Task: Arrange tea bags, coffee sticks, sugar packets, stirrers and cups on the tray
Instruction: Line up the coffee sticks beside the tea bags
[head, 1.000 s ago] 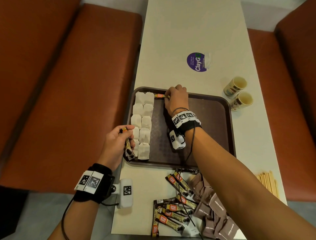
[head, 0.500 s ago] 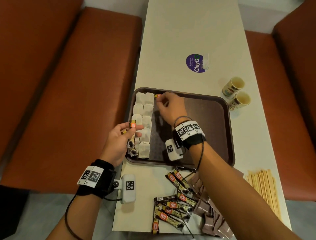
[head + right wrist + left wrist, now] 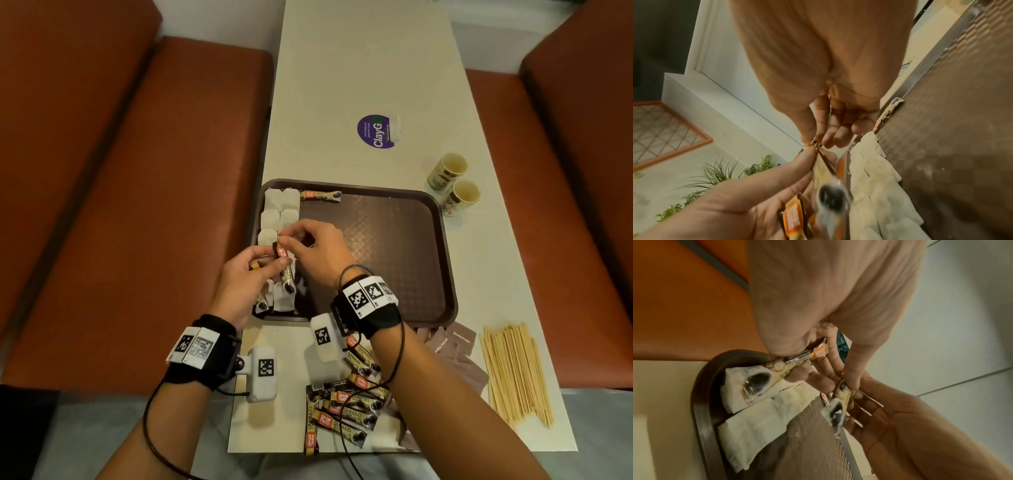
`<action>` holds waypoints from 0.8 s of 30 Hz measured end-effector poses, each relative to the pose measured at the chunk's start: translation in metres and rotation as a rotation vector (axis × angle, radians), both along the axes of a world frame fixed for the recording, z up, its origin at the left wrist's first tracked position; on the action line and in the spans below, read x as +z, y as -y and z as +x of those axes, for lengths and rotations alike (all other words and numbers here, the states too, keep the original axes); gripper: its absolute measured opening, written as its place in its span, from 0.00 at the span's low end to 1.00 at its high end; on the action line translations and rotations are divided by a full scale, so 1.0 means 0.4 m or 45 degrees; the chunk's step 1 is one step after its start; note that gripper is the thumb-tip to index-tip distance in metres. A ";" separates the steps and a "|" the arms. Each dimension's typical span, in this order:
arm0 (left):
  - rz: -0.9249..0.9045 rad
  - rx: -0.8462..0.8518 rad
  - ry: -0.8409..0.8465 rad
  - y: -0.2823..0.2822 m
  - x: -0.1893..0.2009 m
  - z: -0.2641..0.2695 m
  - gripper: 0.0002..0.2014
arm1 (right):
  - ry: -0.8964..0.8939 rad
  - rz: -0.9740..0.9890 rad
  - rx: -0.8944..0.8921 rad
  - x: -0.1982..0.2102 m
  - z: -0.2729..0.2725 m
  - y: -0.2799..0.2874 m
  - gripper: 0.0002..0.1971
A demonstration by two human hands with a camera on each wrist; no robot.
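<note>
The coffee stick (image 3: 281, 253) now passing between the two hands sits in the air over the left side of the tray (image 3: 445, 260), above the tea bags (image 3: 281, 209); a second ago the right hand (image 3: 317, 251) was up at the tray's far left corner laying down a stick, and that stick (image 3: 321, 195) now lies flat along the far rim, just beside the top tea bags. The right hand has since come back toward the near edge of the counter (image 3: 359, 68) and meets the left hand (image 3: 245, 277), so one stick is placed and the next is being drawn from the small bunch the left hand carries. I judge the coffee row has only just begun. The right hand pinches the top end of the stick between thumb and forefinger, its other fingers loosely curled, wrist over the middle of the tray. The left hand is curled round its remaining sticks, thumb on top, their lower ends hanging down over the nearest tea bags. More coffee sticks (image 3: 346, 407) lie heaped near the counter's near edge, with brown sugar packets (image 3: 455, 342) beside them, wooden stirrers (image 3: 513, 373) toward the right edge, and two cups (image 3: 454, 185) standing on the counter just off the tray's far right corner.
</note>
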State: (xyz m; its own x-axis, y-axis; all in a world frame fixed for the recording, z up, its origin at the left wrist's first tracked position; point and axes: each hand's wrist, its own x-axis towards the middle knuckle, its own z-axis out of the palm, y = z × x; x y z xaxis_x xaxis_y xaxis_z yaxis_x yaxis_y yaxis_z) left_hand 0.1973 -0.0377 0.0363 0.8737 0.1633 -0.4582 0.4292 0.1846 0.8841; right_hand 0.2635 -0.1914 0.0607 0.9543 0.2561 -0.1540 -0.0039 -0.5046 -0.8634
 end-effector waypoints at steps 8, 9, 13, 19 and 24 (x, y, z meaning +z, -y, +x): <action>-0.102 0.180 -0.019 -0.011 -0.008 0.016 0.12 | 0.023 -0.058 0.061 -0.019 -0.067 0.017 0.15; -0.099 0.167 -0.024 -0.008 -0.007 0.016 0.12 | 0.068 -0.078 0.052 -0.022 -0.064 0.018 0.14; -0.077 0.147 -0.034 0.009 0.001 0.019 0.13 | 0.192 -0.171 0.059 -0.031 -0.029 0.027 0.11; -0.085 0.156 -0.059 -0.008 -0.010 0.035 0.10 | 0.308 -0.412 -0.075 -0.035 0.103 0.074 0.10; -0.066 0.173 -0.063 -0.040 -0.026 0.026 0.08 | 0.322 -0.715 -0.127 -0.082 0.220 0.106 0.11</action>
